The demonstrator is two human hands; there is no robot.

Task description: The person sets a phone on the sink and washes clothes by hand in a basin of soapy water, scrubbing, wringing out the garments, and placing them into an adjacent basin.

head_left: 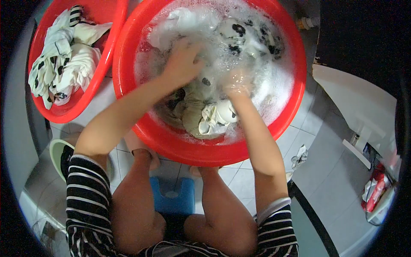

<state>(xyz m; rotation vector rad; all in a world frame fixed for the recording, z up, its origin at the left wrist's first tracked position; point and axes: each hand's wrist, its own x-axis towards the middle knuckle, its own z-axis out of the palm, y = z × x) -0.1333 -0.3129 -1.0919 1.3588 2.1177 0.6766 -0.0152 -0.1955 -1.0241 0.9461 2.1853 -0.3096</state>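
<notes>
On pale floor tiles (96, 105): red basin (184, 155) of wet laundry (219, 116). Far left: smaller red tub (64, 116) of clothes (79, 64). Amid suds (274, 83): left hand (184, 62), right hand (236, 83); cannot tell whether gripping.

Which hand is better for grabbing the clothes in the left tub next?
Probably the left hand: it's nearer the left tub and its clothes. The right hand is farther away, in foamy water.

Splashing water blurs the right hand (236, 83), hiding its fingertips; foam (276, 92) obscures the left hand's (185, 60) fingers, so neither grip can be told. Suds partly cover the black-patterned white clothing (239, 31). The upper edge crops the large red washtub (192, 156). The dark contents of the pale green bucket (55, 156) are indistinct.
</notes>
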